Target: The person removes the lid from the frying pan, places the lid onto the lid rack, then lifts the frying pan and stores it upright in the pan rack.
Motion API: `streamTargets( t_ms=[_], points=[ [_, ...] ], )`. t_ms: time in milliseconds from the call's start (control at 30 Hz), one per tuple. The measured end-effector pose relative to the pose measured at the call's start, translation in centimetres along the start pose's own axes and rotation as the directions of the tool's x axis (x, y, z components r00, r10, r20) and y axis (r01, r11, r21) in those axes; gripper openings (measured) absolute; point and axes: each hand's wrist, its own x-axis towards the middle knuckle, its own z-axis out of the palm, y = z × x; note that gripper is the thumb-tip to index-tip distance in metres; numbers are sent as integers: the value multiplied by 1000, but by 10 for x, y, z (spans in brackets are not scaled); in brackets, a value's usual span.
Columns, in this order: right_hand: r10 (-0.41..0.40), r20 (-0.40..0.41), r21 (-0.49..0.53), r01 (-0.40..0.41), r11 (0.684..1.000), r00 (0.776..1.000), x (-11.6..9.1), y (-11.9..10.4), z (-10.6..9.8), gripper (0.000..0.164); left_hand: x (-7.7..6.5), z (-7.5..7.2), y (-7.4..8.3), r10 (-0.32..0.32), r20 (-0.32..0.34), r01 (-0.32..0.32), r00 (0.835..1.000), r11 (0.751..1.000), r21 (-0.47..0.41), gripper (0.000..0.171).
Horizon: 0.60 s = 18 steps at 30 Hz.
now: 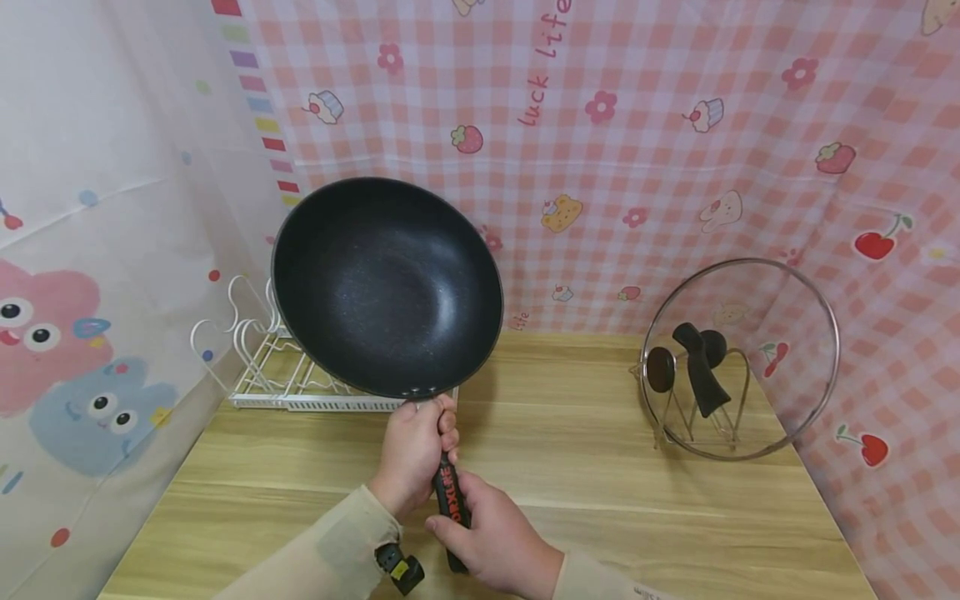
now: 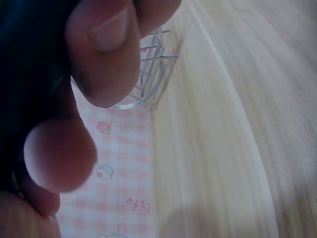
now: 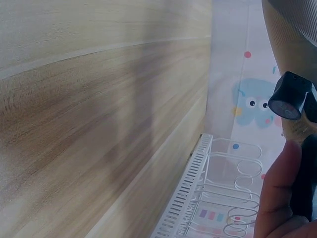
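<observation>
A black wok [image 1: 386,287] is held up over the table, tilted so its dark inside faces me. Its black handle [image 1: 448,492], with red lettering, points down toward me. My left hand [image 1: 411,454] grips the handle close to the pan, fingers curled round it. Lower down, my right hand [image 1: 501,533] holds the handle's end with the thumb across it. In the left wrist view, curled fingers [image 2: 104,49] show beside a dark shape. The right wrist view has part of my right hand [image 3: 280,198] against the black handle at the edge.
Behind the wok stands a white wire dish rack [image 1: 258,400], partly hidden by it. On the right, a glass lid [image 1: 834,333] with a black knob leans in a wire stand [image 1: 742,408]. Patterned cloth [image 1: 600,167] hangs behind the wooden table [image 1: 585,417].
</observation>
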Motion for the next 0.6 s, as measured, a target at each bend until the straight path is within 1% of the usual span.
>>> streamTargets(
  t_ms=[367, 600],
  points=[
    [-28, -1, -42, 28, 999, 1000, 2, 2, 1, 28, -2, -1, 3, 10, -26, -10, 1000, 1000, 23, 17],
    [-34, -12, -45, 33, 998, 999, 3, 3, 3, 20, -1, -1, 4, 29, -52, -27, 998, 999, 35, 19]
  ],
)
